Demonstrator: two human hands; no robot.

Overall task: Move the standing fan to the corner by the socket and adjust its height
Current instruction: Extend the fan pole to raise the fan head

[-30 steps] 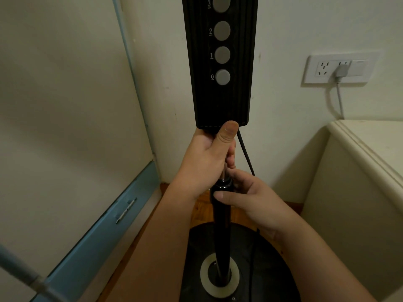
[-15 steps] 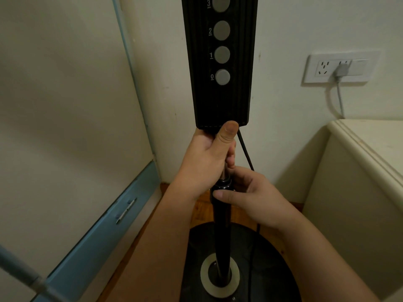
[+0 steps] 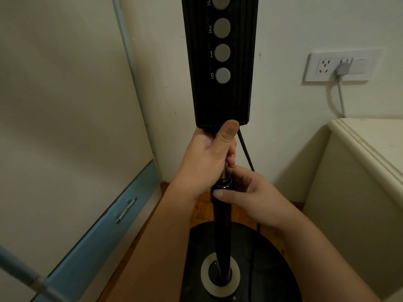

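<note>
The standing fan (image 3: 222, 234) stands in the corner, base (image 3: 270, 258) on the floor, near the wall socket (image 3: 340, 65). The move looks done and the height adjustment is in hand. The left hand (image 3: 202, 162) has its fingers curled round the fan just under the control panel (image 3: 220, 62). The right hand (image 3: 257, 199) pinches the locking collar (image 3: 224, 184). Next, the collar probably needs turning while the left hand bears the weight. The fan head is cut off above, and I cannot tell whether the collar is loose.
</note>
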